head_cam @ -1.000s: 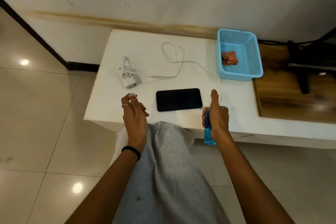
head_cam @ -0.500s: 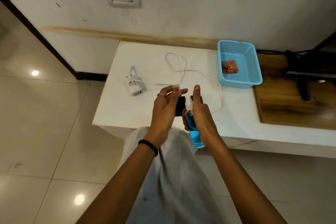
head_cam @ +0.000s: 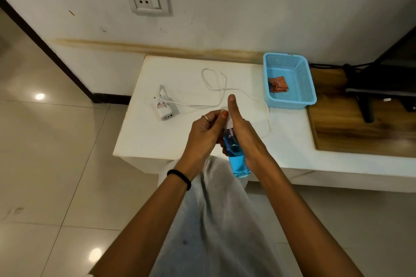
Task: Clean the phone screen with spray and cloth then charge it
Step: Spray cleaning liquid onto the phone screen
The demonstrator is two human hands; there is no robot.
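The right hand (head_cam: 245,139) wraps its fingers round the blue spray bottle (head_cam: 236,157), thumb raised. The left hand (head_cam: 203,135) pinches the bottle's white cap (head_cam: 227,119). The phone is hidden beneath both hands; the orange cloth (head_cam: 278,84) lies beyond the fingers in the blue basket (head_cam: 308,87).

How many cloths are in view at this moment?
1. An orange cloth lies crumpled inside the blue basket at the table's far right. The hands hide part of the tabletop, so another could be hidden.

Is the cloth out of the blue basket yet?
No, the orange cloth lies inside the blue basket, apart from both hands, which are at the spray bottle.
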